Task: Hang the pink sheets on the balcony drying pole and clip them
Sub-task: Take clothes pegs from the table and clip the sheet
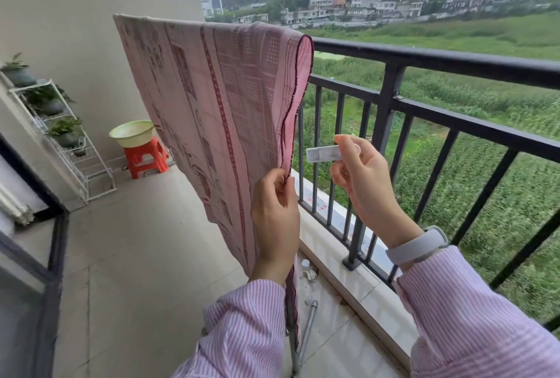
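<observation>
A pink sheet (212, 104), patterned with darker red bands and motifs, hangs folded over a pole that the cloth itself hides; its fold runs level with the top bar of the black balcony railing (454, 62), and the sheet hangs on the balcony side of that railing. The left hand (275, 211) pinches the sheet's dark-stitched near edge between thumb and fingers, low on the hanging cloth. The right hand (360, 174), just beside the railing's bars and close to the sheet's edge but apart from it, holds a white clip (322, 153) by one end in a closed grip, the clip lying roughly level and pointing toward the sheet. A pale watch band (421, 244) circles the right wrist, and both arms wear pink striped sleeves (472, 317). Beyond the sheet, away from the railing, a pale green basin (131, 133) sits on an orange stool (145, 160), beside a white wire rack (63, 141) bearing potted plants. Below the sheet, near the railing's base, a grey metal tube (309, 329) slants to the floor.
</observation>
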